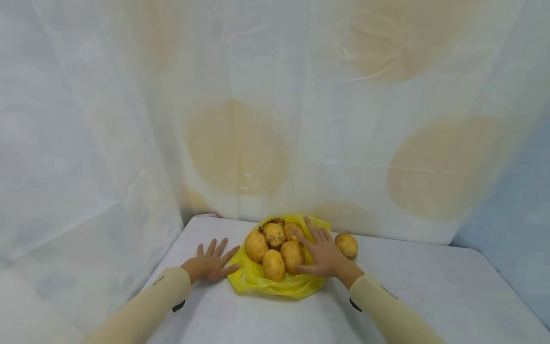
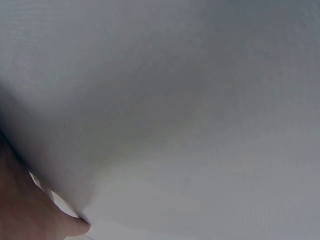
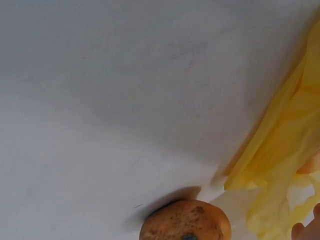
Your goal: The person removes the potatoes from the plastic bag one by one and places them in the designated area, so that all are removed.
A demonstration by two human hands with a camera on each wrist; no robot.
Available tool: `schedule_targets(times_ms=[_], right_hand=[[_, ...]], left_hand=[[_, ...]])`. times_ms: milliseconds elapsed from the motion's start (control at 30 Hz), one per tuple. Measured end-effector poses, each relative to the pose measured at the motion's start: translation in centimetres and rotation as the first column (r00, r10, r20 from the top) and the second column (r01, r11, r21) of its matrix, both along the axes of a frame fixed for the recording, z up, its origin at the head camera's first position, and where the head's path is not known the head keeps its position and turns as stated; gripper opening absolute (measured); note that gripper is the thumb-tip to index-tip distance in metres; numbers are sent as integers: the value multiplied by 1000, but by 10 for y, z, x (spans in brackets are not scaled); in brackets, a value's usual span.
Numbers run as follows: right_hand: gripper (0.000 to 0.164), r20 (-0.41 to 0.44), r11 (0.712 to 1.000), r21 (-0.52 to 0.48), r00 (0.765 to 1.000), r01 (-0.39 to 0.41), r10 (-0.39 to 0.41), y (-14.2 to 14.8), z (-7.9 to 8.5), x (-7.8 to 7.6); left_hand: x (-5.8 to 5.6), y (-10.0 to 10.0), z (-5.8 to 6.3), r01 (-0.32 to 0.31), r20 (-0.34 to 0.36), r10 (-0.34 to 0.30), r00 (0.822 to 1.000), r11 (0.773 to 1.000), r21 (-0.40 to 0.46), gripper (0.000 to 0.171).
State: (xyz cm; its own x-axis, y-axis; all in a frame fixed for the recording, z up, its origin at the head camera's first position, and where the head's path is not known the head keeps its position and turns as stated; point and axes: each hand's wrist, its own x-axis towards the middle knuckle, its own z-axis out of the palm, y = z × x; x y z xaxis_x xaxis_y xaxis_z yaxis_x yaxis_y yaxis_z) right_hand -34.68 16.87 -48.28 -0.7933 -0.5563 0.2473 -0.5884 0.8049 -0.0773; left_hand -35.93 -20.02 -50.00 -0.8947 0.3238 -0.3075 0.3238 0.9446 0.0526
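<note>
Several potatoes [image 1: 273,265] lie together on a spread yellow plastic bag [image 1: 296,290] in the middle of the table. My left hand [image 1: 211,264] is flat with fingers spread, at the bag's left edge; in the left wrist view only part of that hand [image 2: 35,215] shows. My right hand [image 1: 322,254] reaches over the bag's right side with its fingers straight and spread, close to the potatoes. One loose potato [image 1: 346,245] sits on the table to the right of the bag, and the right wrist view shows a potato [image 3: 186,222] beside the yellow plastic.
A white cloth covers the table [image 1: 412,286], which meets a hanging pale sheet [image 1: 335,143] with tan round patches at the back. Another sheet [image 1: 64,167] hangs along the left side. At the right is a bluish surface [image 1: 511,215].
</note>
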Motion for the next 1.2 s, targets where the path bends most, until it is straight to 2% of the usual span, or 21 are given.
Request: schedule_targets(times_ms=[167,333,533,700,833,1000,1200], right_hand=[[106,14,1000,-1,1000,-12,12,-4,-3,2],[101,51,997,-62,997,-47,50,-12,-2,5],[97,146,990,-138,989,5,15,-20,0,6],[98,245,974,-220,970,51,4,-25,1,5],[101,292,970,-232,956,79,-8,-25,-2,5],[102,370,962,-241,929,128,-31,-19,-9,5],[98,421,933,-325,907,158,-7,-13,-17,5]], left_hand=[[0,-1,-2,-2,9,2,1000,1000,-3,74],[1,-3,-4,-10,14,10,1000,1000,-15,76],[1,-3,-2,4,21,-4,1000,1000,-6,79],[2,-3,0,-3,24,3,1000,1000,7,79],[3,-2,-1,-2,19,2,1000,1000,8,78],[3,2,-6,7,4,-7,1000,1000,-4,77],[5,2,-4,10,0,-10,1000,1000,-3,75]])
